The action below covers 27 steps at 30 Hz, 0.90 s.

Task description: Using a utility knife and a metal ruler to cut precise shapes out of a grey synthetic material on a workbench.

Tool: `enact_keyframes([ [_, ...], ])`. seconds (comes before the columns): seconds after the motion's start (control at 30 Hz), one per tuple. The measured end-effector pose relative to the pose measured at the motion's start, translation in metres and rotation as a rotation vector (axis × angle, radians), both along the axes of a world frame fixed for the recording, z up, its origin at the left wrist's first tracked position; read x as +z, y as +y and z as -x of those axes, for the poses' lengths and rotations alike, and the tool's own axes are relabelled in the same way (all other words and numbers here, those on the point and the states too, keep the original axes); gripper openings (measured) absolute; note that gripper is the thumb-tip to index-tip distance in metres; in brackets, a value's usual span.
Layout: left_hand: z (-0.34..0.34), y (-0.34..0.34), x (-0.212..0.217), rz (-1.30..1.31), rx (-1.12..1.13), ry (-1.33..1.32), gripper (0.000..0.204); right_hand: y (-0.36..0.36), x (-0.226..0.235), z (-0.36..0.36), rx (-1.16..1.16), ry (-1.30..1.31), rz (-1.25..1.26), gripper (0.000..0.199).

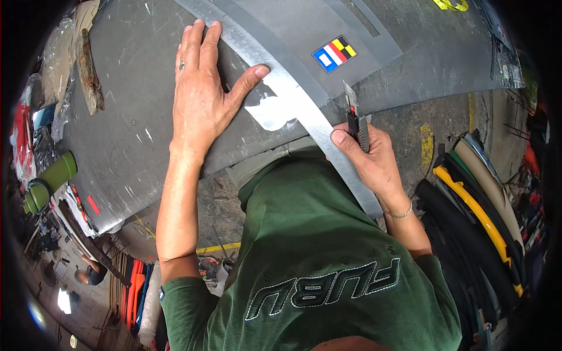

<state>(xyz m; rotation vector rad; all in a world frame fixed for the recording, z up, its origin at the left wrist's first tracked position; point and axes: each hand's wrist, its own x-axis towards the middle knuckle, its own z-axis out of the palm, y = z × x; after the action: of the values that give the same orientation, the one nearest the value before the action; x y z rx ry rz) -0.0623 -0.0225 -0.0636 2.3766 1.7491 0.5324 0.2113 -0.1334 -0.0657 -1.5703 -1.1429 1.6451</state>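
A long metal straightedge point(313, 120) lies slantwise over the dark worktable point(129, 117) and sticks out past its near edge. My left hand point(202, 105) rests flat with its fingers stretched out, the thumb reaching toward the straightedge. To the right, my right hand point(374, 164) grips a black snap-off utility knife point(353, 124), blade pointing up and away. That hand's thumb is beside the straightedge; whether its hidden fingers also hold it I cannot tell. Grey sheet material point(281, 26) lies along the straightedge's far side, bearing a colourful flag-like patch point(333, 54).
Rolls of black, yellow and beige material point(477, 205) stand at the right. A green roll point(55, 178) and clear plastic wrapping point(58, 52) are at the left. A yellow strip-like thing point(451, 4) lies at the far right. Another person point(91, 274) is at lower left.
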Motion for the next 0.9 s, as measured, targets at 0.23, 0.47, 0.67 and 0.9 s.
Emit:
enact_keyframes([
  [0.23,-0.001,0.001,0.0,-0.001,-0.003,0.007,0.098,0.003,0.002,-0.002,0.013,-0.024,0.019,0.026],
  [0.47,0.001,0.002,0.006,-0.009,0.003,0.02,0.098,0.005,0.011,0.002,0.012,-0.099,-0.022,0.027],
  [0.67,-0.001,0.001,0.006,0.015,-0.011,-0.016,0.094,0.002,0.01,0.005,-0.04,-0.122,-0.04,0.024],
  [0.9,-0.002,-0.002,0.008,0.051,0.023,-0.023,0.086,0.001,0.007,0.004,-0.056,-0.08,-0.042,0.023],
])
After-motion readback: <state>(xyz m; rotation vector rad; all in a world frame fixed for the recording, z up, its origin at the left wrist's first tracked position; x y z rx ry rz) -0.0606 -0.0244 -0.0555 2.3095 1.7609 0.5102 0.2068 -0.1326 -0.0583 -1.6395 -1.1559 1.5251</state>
